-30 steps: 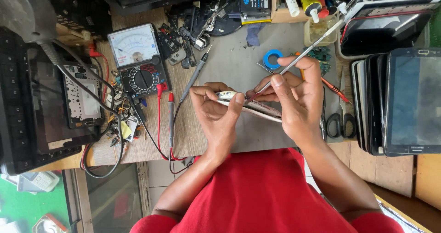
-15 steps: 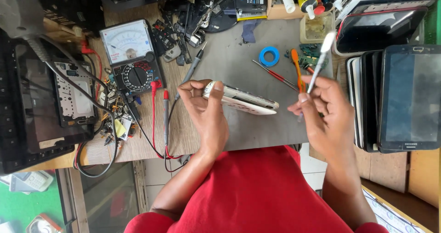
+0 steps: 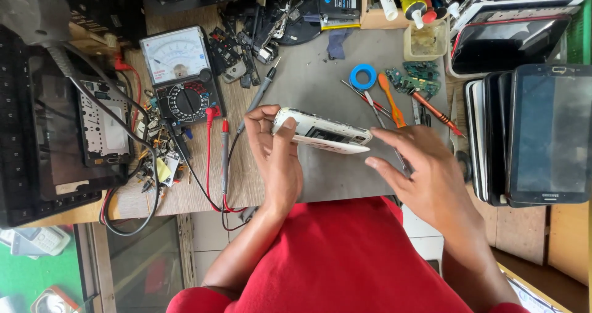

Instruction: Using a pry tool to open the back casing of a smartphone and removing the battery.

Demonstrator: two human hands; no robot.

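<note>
Grey work mat [image 3: 320, 177] covers the bench centre. Stack of tablets [image 3: 530, 134] stands at the right edge. Analog multimeter [image 3: 182, 75] sits left of the mat, red probe leads [image 3: 209, 159] trailing down. Left hand [image 3: 277, 159] is clamped on a white phone [image 3: 324, 131], opened back up, held tilted above the mat. Right hand [image 3: 425, 174] hovers just beside the phone's right end, fingers spread, holding nothing. Orange screwdriver [image 3: 391, 97] and blue tape ring [image 3: 362, 76] lie beyond.
</note>
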